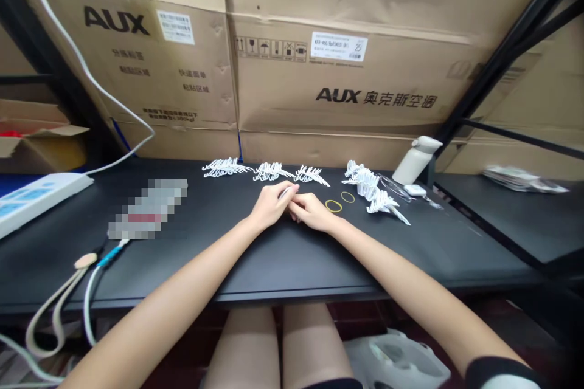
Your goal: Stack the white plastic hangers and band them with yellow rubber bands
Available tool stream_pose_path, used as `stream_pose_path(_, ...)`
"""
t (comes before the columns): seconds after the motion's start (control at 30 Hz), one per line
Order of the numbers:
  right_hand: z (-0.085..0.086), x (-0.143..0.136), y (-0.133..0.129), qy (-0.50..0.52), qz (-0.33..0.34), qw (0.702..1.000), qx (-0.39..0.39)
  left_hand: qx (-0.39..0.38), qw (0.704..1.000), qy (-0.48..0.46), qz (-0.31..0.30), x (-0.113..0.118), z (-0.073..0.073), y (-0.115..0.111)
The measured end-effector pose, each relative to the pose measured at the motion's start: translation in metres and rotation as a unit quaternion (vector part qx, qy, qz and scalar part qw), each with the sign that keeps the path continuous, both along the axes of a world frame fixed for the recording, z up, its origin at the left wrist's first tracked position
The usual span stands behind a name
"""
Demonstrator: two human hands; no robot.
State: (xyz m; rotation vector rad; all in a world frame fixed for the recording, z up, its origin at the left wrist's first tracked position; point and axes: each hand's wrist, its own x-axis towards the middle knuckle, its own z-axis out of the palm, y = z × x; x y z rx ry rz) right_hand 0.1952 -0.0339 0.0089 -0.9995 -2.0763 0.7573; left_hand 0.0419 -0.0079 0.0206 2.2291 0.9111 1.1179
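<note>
Near the middle of the black desk my left hand [272,205] and my right hand [314,211] meet, fingers curled in against each other. A small pale sliver shows at the left fingertips, too little of it to name. What the right fingers hold, if anything, is hidden. Just beyond the hands lie three piles of thin white hook-shaped pieces [225,167], [272,171], [311,175]. To the right, longer bundles of similar white pieces [368,185] lie in a slanting row. Two yellow rubber bands [333,206], [348,197] rest between that row and my right hand.
A white bottle [416,160], glasses [395,187] and a white earphone case [415,191] are at the back right. On the left are a blurred-out phone-like object [148,209] with a cable, and a power strip [43,197]. Cardboard boxes [283,91] stand behind the desk.
</note>
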Motion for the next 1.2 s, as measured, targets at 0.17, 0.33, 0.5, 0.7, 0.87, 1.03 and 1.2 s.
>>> stream_pose_path(0.17,0.002,0.0,0.002,0.028,0.004,0.998,-0.049,-0.049,0.997,-0.035,0.043,0.004,0.0,0.003)
stream_pose_path(0.33,0.005,0.026,0.022,0.121,-0.107,0.986,-0.031,-0.12,0.985,-0.105,0.063,0.002,0.0,0.01)
stream_pose_path(0.5,-0.011,0.086,0.054,0.04,-0.382,0.921,0.072,-0.18,0.971,-0.134,0.082,-0.002,-0.006,0.019)
stream_pose_path(0.7,-0.03,0.105,0.069,-0.074,-0.378,0.919,0.084,-0.213,0.966,-0.127,0.071,0.0,-0.009,0.019)
stream_pose_path(0.87,-0.028,0.103,0.072,-0.087,-0.381,0.918,0.065,-0.226,0.966,-0.118,0.054,0.001,-0.009,0.017)
stream_pose_path(1.03,-0.024,0.11,0.071,-0.098,-0.389,0.916,0.011,-0.209,0.971,-0.103,0.057,0.0,-0.01,0.018)
stream_pose_path(1.2,-0.02,0.119,0.07,-0.105,-0.377,0.919,-0.041,-0.205,0.973,-0.086,0.063,-0.001,-0.008,0.017)
